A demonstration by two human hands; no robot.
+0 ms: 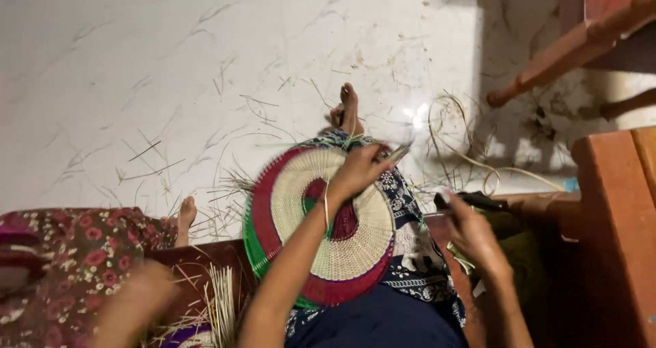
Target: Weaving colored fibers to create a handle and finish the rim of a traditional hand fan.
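Hands first: our left hand (355,174) lies on top of the fan (321,225), fingers curled and pinched round a thin pale strip (400,151) that sticks out past the fan's upper right edge. Our right hand (471,232) is off to the right of the fan, closed round a dark tool (475,199) whose handle pokes out above the knuckles; we cannot tell what kind of tool it is.

We see the fan resting on our lap, tilted a little, over a dark blue patterned cloth (417,252). It is round and woven, with a cream middle band, a maroon centre and maroon outer ring, and a green rim along its left side. Our foot (350,109) shows just beyond the fan's top edge, on the floor (137,81), which is pale, marbled and littered with loose straws.

To our left sits another person in a red flowered garment (75,259), one bare foot (186,218) touching the floor near the fan's left rim. Their hand (140,300) is blurred at the lower left, next to a bundle of pale straws (222,310) standing just beside the fan's lower left edge; we cannot tell whether that hand grips anything.

On the right we see orange-brown wooden furniture (615,218), and a turned wooden leg (547,64) slants across the top right corner. Loops of pale fibre (471,156) lie on the floor between the fan and that furniture.
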